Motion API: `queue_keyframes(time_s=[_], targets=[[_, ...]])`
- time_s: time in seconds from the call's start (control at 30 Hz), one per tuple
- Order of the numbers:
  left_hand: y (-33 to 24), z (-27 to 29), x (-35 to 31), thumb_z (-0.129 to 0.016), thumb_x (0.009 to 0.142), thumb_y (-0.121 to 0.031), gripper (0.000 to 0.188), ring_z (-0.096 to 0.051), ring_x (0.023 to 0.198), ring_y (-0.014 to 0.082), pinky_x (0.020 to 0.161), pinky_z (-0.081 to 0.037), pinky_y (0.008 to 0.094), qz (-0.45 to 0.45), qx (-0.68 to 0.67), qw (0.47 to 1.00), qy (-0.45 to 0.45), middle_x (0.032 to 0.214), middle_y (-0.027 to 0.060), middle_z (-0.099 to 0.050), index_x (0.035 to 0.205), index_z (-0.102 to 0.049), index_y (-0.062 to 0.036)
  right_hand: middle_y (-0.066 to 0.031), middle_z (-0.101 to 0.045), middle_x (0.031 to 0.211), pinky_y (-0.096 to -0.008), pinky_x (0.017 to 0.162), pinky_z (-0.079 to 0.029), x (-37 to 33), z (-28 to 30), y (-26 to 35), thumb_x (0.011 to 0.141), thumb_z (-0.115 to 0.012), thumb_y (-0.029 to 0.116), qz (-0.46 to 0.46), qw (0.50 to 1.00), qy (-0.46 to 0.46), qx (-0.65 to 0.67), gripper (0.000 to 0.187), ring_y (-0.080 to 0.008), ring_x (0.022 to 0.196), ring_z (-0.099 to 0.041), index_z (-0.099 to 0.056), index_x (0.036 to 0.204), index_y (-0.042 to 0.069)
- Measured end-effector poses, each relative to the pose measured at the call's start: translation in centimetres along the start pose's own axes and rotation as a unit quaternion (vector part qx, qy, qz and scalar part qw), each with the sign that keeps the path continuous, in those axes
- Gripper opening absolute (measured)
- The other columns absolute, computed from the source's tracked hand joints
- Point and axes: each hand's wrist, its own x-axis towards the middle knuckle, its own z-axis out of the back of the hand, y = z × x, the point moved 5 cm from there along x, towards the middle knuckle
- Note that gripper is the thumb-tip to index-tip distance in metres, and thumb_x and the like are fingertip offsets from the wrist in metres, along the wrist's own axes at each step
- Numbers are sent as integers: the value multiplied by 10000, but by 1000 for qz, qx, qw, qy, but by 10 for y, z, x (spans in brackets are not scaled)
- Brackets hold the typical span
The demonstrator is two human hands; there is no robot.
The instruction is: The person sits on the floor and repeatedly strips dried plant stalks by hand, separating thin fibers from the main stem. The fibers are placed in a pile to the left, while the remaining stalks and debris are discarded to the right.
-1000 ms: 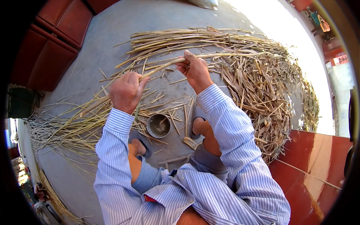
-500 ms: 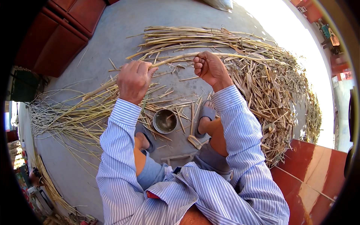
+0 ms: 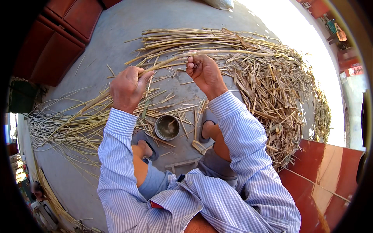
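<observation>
Stalk (image 3: 167,62) is clamped in the left hand (image 3: 126,87) and met by the right hand (image 3: 206,75) (whether gripped cannot be told); it could be snapped by overbending.

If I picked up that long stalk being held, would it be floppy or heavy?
The long stalk looks fairly stiff: its thicker end juts out fairly straight past the left hand. It's probably light, being slim and dry-looking.

Smooth, woody stalk (image 3: 169,61); matt floor (image 3: 120,35); cloth shirt (image 3: 219,196).
</observation>
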Motion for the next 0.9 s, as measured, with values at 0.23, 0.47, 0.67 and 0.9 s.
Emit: queue_keyframes(time_s=[0.23, 0.47, 0.67, 0.9], targets=[[5, 0, 2, -795, 794, -306, 295, -639, 600, 248, 540, -479, 339, 25, -1, 999, 22, 718, 103, -662, 817, -646, -53, -92, -642, 866, -285, 671, -558, 9, 14, -3, 961, -497, 41, 35, 992, -55, -104, 118, -168, 744, -644, -576, 1044, 9], [3, 6, 0, -772, 817, -262, 225, -658, 810, 227, 709, -474, 340, -6, 105, 994, 20, 846, 81, -689, 884, -669, -74, -184, -559, 1297, -366, 920, -524, 11, 29, 28, 949, -458, 28, 17, 989, -13, 147, 373, -226, 1067, -613, -455, 1313, -52], [-89, -24, -29, -766, 779, -203, 329, -618, 1029, 195, 815, -446, 348, -238, -8, 971, -29, 1081, 29, -646, 1075, -656, -109, -108, -687, 1031, -328, 835, -531, 22, 33, 33, 995, -542, 186, 30, 999, -29, 11, 257, -193, 956, -648, -613, 1137, -18], [-116, -166, -61, -677, 769, -159, 464, -612, 972, 422, 801, -510, 476, -16, -306, 906, 292, 1082, 236, -619, 1186, -540, -8, -109, -682, 1030, -329, 796, -537, 27, 18, 27, 983, -562, 182, 0, 996, 72, 50, 244, -188, 887, -649, -628, 1110, -16]])
